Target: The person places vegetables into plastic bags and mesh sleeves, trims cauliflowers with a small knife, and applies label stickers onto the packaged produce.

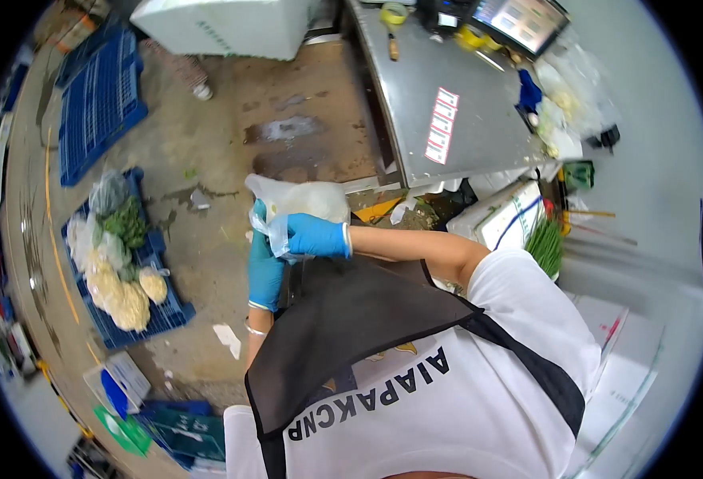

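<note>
In the head view, a clear plastic bag (323, 199) with something pale inside hangs in front of my apron; its contents cannot be made out. My right hand (317, 236), in a blue glove, is closed on the loose plastic near the bag's left end. Also blue-gloved, my left hand (265, 267) is raised against the same end, its fingers gathered at the plastic and partly hidden behind it.
At upper right stands a metal table (415, 96) with a label strip (442, 125), tape and a screen (521, 22). Left on the floor, a blue pallet (177, 315) bears bagged produce (116, 295). A white foam box (224, 28) is at the top; another person's leg (180, 68) shows nearby.
</note>
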Tool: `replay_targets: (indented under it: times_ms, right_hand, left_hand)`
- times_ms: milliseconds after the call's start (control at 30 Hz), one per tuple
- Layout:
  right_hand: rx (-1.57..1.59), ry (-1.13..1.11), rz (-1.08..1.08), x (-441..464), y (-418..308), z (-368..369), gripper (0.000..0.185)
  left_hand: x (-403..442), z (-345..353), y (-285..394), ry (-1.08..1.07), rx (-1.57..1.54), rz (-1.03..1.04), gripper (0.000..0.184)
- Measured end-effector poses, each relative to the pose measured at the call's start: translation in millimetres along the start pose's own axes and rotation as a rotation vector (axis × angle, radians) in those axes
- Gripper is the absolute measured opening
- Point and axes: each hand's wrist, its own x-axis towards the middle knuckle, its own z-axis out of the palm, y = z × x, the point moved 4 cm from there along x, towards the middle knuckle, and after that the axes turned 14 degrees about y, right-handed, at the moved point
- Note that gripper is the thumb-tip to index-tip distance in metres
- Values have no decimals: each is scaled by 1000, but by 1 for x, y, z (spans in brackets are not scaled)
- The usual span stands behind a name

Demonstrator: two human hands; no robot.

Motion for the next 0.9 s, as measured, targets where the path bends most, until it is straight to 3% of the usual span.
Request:
replay_targets:
  times_ms: [67, 100, 167, 200, 233, 267, 333, 367, 433, 467, 533, 567, 600, 633, 667, 733, 800, 900]
  right_hand:
    - [-620, 133, -18, -16, -44, -24, 19]
    - [-714, 179, -124, -24, -65, -32, 19]
    - [-901, 260, -322, -44, -89, -40, 19]
    - [-823, 383, -311, -50, -92, -50, 17]
    - [-745, 502, -306, -54, -94, -63, 15]
    - [-665, 614, -301, -55, -96, -76, 14]
    - [-230, 836, -39, -38, -66, -112, 13]
    - [-39, 898, 98, -27, -31, -124, 15]
    - [-177, 955, 170, -14, 49, -114, 17]
    - [-249, 975, 197, -8, 66, -112, 18]
    - [-205, 830, 228, -18, 44, -100, 21]
    - [-133, 703, 238, -27, 30, -94, 21]
    - [-64, 577, 241, -35, 24, -90, 21]
    - [261, 389, 139, -40, 14, -85, 21]
    - [395, 331, 207, -50, 10, -79, 20]
    - [662, 195, 359, -75, -41, -53, 19]
    - [673, 250, 334, -82, -31, -45, 20]
    - [543, 220, 201, -88, -31, -38, 19]
  left_hand:
    - [10, 15, 0, -93, -183, -47, 76]
    - [12, 21, -3, -134, -290, -66, 74]
    - [5, 30, 14, -188, -217, -74, 62]
    - [2, 33, 19, -211, -179, -77, 56]
    - [8, 22, 8, -202, 63, -98, 26]
    - [-1, 19, 10, -257, 246, 8, 20]
    - [-30, 26, 42, -353, 612, 219, 13]
    - [-38, 30, 50, -345, 560, 417, 12]
    - [-60, 30, 60, -329, 443, 791, 12]
    - [-57, 24, 58, -286, 405, 763, 10]
    - [-53, 3, 51, -204, 333, 695, 8]
    - [-50, -11, 35, -161, 65, 85, 8]
    - [-49, -15, 32, -110, -58, 16, 14]
    - [-45, -16, 25, -59, -185, -49, 20]
    - [-44, -17, 18, -4, -312, -120, 26]
    - [-48, -5, 17, -92, -118, -22, 43]
    - [-48, 7, 10, -182, 138, 16, 50]
    - [-39, 33, 9, -322, 207, 188, 61]
